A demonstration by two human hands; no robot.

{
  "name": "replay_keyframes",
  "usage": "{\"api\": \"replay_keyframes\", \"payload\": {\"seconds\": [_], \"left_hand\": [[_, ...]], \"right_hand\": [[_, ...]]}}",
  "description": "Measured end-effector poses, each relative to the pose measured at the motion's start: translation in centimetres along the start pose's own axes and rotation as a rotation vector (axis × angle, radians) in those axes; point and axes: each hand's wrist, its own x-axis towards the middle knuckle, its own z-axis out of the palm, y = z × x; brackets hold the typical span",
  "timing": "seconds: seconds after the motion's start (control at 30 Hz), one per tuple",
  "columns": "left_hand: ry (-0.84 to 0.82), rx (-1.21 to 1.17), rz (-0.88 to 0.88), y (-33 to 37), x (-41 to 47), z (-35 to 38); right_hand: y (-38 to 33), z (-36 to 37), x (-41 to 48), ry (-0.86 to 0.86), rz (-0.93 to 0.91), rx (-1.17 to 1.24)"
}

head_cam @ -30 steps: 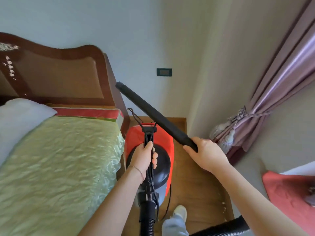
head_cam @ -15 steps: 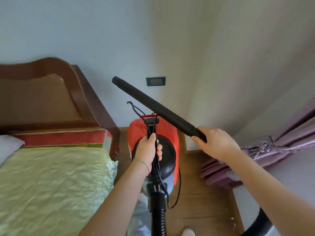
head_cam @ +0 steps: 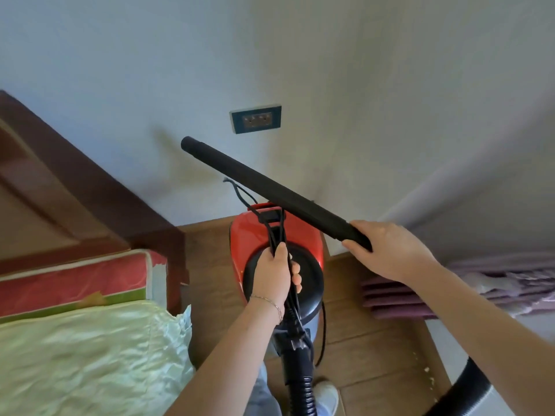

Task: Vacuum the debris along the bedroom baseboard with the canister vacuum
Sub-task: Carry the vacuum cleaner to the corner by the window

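Hose [head_cam: 298, 382], ribbed black, is cut off at 6 o'clock. Left hand [head_cam: 277, 276] is closed around the red canister vacuum [head_cam: 303, 235]'s handle and cord; right hand [head_cam: 387, 250] is clenched on the matte wand [head_cam: 270, 187].

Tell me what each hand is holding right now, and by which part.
The left hand grips the red canister vacuum by its top handle, along with the bundled black cord. The right hand holds the black wand at its near end.
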Motion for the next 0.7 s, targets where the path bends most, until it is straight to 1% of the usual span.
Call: {"api": "replay_keyframes", "payload": {"seconds": [0.23,0.7], "left_hand": [[0.036,-0.017,-0.003,-6.5,9.0,-0.6],[0.075,0.032,0.037,-22.1,26.6,-2.5]], "right_hand": [[4.6,9.6,4.9,0.037,-0.06,0.0],[14.5,33.1,12.6,0.134,-0.142,0.133]]}}
